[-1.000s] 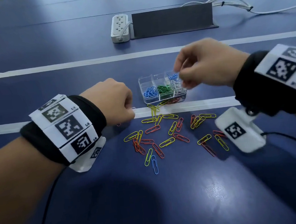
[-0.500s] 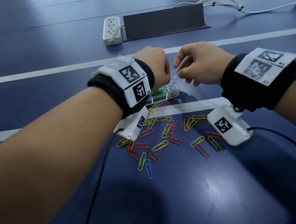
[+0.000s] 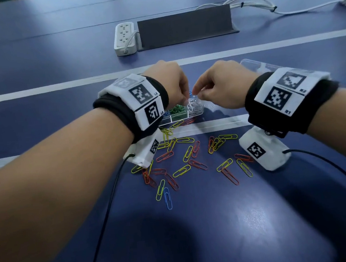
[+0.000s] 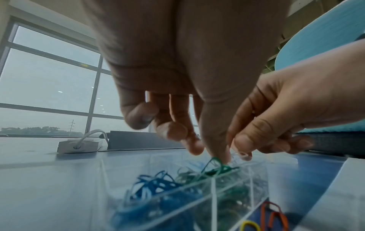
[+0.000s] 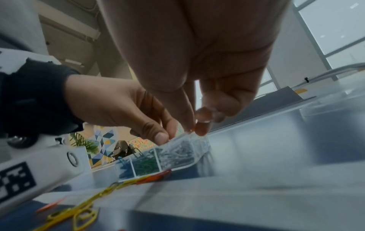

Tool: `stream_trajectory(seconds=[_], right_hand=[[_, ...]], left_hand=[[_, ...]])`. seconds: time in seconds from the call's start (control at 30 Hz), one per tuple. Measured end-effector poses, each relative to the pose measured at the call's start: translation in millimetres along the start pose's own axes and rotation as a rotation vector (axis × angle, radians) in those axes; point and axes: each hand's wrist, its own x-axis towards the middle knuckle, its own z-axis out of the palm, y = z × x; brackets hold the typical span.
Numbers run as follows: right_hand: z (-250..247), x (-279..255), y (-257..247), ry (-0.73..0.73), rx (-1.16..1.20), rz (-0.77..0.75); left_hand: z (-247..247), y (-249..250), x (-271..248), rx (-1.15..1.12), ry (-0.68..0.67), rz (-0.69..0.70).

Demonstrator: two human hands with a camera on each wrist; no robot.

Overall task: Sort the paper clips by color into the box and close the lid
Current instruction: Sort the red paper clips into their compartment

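A clear compartment box (image 3: 179,120) holds blue, green and white clips in separate sections, and its lid (image 3: 252,63) lies open behind my right wrist. Both hands hover over the box. My left hand (image 3: 182,100) pinches a green paper clip (image 4: 216,163) at the green section between thumb and fingers. My right hand (image 3: 196,93) pinches a white paper clip (image 4: 242,154) over the white section (image 5: 183,153). Several loose yellow and red clips (image 3: 188,152) and one blue clip (image 3: 167,197) lie on the blue table in front of the box.
A white power strip (image 3: 125,38), a dark grey panel (image 3: 184,26) and white cables (image 3: 261,6) sit at the back. White tape lines (image 3: 220,123) cross the table. Black cords trail from both wrist cameras toward me.
My left hand rose from the table beside the clips and came over the box next to my right hand. Both hands have since lowered onto the compartments.
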Motion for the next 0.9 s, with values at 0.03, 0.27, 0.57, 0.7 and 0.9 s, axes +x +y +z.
stream_trajectory(seconds=[0.03, 0.27, 0.57, 0.7, 0.9], right_hand=[[0.5, -0.4, -0.5, 0.006, -0.014, -0.007], [-2.5, -3.6, -0.3, 0.002, -0.048, -0.053], [-0.9, -4.3, 1.9, -0.009, -0.052, -0.062], [-1.7, -3.3, 0.4, 0.031, -0.016, -0.08], [-1.3, -8.8, -8.8, -0.002, -0.074, -0.112]], left_hand=[[-0.4, 0.2, -0.5, 0.001, -0.002, 0.001], [1.1, 2.6, -2.0, -0.004, 0.023, 0.023], [-2.1, -2.7, -9.2, -0.016, 0.047, 0.053], [-5.4, -8.7, -17.9, -0.067, 0.062, 0.049], [-11.7, -32.2, -37.9, -0.064, 0.039, 0.016]])
